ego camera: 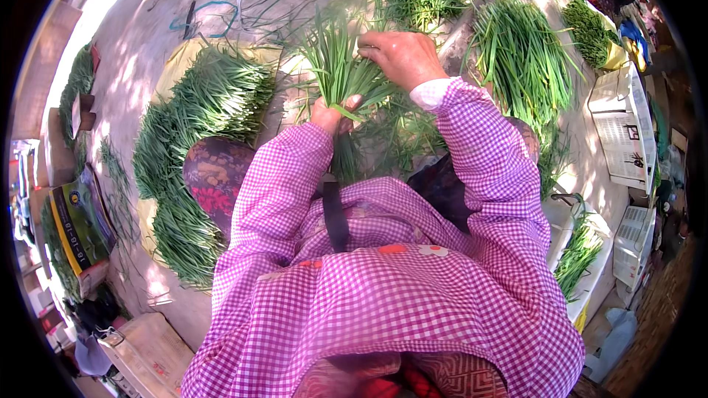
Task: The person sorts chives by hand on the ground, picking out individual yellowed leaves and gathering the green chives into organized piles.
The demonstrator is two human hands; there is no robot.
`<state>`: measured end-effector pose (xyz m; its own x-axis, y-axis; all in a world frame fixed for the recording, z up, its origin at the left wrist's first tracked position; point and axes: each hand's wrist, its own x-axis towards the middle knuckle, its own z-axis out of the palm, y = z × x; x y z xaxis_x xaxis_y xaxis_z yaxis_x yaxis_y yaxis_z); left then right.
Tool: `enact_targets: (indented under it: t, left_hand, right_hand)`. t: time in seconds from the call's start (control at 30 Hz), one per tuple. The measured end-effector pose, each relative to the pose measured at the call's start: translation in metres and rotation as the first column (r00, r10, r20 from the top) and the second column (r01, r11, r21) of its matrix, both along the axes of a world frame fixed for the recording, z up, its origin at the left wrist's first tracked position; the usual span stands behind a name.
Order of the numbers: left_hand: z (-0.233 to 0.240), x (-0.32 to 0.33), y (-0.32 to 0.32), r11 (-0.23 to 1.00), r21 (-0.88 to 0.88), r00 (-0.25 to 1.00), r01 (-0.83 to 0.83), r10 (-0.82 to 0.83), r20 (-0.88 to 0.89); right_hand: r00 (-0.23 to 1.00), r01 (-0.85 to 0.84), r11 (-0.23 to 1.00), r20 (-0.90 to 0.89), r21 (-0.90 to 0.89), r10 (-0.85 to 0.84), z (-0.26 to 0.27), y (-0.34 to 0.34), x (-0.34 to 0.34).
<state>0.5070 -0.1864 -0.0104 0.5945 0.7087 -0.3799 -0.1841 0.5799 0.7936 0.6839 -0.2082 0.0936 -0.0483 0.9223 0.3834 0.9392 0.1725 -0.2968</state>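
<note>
My left hand (331,115) grips a bunch of garlic chives (336,63) around its middle, over the ground between my knees. The flat green leaves fan out above the fist, and the lower ends hang down below it. Just right of the fanned leaves, my right hand (402,55) is raised with thumb and fingers bent close together. Whether a leaf is pinched between them cannot be made out. Loose chives (409,127) are scattered on the ground beneath my hands.
Chive bundles (221,94) lie in a curved row on yellowish sheeting at left. Larger heaps of chives (522,55) sit ahead and right. A teal strap loop (213,5) lies ahead left. White plastic crates (625,127) line the right, and a basin (597,249) holds more chives.
</note>
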Motion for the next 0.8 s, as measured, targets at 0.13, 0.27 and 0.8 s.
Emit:
enact_targets:
  t: [0.13, 0.27, 0.8]
  left_hand:
    - [-0.009, -0.003, 0.004, 0.997, 0.037, 0.998, 0.061, -0.06, -0.027]
    - [-0.009, -0.006, 0.007, 0.999, 0.03, 0.998, -0.033, 0.032, 0.049]
    - [-0.015, -0.006, 0.021, 0.995, -0.032, 0.99, -0.1, 0.102, 0.099]
  right_hand:
    - [0.951, 0.173, 0.985, -0.262, 0.017, -0.163, -0.005, 0.006, 0.003]
    - [0.586, 0.282, 0.939, -0.739, -0.198, -0.333, 0.029, 0.005, 0.036]
    - [0.926, 0.059, 0.955, -0.342, -0.291, -0.162, -0.007, 0.001, 0.023]
